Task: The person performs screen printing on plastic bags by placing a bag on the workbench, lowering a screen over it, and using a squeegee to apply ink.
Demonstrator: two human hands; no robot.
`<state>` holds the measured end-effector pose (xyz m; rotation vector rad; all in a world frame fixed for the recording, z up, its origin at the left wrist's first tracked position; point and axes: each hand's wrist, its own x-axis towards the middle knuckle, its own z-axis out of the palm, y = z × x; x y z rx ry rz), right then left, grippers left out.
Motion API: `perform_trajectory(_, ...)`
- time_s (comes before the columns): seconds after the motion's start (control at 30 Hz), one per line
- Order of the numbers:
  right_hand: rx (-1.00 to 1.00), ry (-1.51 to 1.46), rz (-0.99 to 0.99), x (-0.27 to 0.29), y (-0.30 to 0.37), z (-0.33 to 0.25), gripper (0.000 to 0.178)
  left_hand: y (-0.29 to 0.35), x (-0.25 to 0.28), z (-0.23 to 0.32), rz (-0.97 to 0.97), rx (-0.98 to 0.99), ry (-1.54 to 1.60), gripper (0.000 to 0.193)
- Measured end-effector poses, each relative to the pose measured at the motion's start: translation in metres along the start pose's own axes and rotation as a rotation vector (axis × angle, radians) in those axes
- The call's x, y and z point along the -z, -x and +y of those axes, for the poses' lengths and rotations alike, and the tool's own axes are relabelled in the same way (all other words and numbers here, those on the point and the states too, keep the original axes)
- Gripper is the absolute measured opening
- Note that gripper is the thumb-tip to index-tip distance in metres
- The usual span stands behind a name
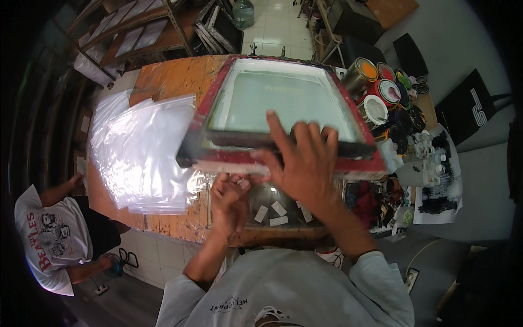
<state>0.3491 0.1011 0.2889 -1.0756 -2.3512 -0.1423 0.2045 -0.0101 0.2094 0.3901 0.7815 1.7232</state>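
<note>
A screen-printing frame (206, 103) with red edges and pale green mesh (272, 101) lies before me, its near end blurred. A dark bar (239, 139) runs across that near end; whether it is a squeegee I cannot tell. My right hand (308, 163) is over the bar and the frame's near rail, fingers stretched out and spread, partly smeared by motion. Just below the near rail, my left hand (230, 199) has its fingers curled together; anything between them is too small to make out. Small white strips (278, 220) lie on a dark glossy surface under the frame's near side.
Clear plastic bags (150, 158) lie stacked on the wooden table (169, 73) at left. Paint cans (366, 71) and a stained sheet (438, 201) are at right. Another person (57, 240) stands at far left. Shelves (131, 32) are behind.
</note>
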Motion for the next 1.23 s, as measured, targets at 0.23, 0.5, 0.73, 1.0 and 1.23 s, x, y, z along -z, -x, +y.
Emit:
perform_trajectory(0.23, 0.069, -0.01, 0.138, 0.036, -0.13, 0.052, 0.049, -0.226, 0.063, -0.053, 0.046, -0.236, -0.514, 0.05)
perform_trajectory(0.5, -0.013, -0.203, 0.077, 0.042, -0.193, 0.079, 0.05, -0.386, 0.157, -0.136, 0.127, -0.525, -1.278, 0.04)
perform_trajectory(0.73, -0.09, -0.199, -0.054, 0.054, -0.206, 0.087, 0.058, -0.323, 0.067, -0.073, -0.039, -0.207, -1.023, 0.023)
perform_trajectory(1.0, -0.105, -0.142, -0.103, 0.058, -0.211, 0.086, 0.068, -0.236, 0.18, 0.045, 0.559, -0.292, -0.72, 0.036)
perform_trajectory(1.23, -0.116, -0.387, -0.199, 0.043, -0.214, 0.095, 0.057, -0.132, 0.38, 0.187, 0.938, -0.738, -0.803, 0.061)
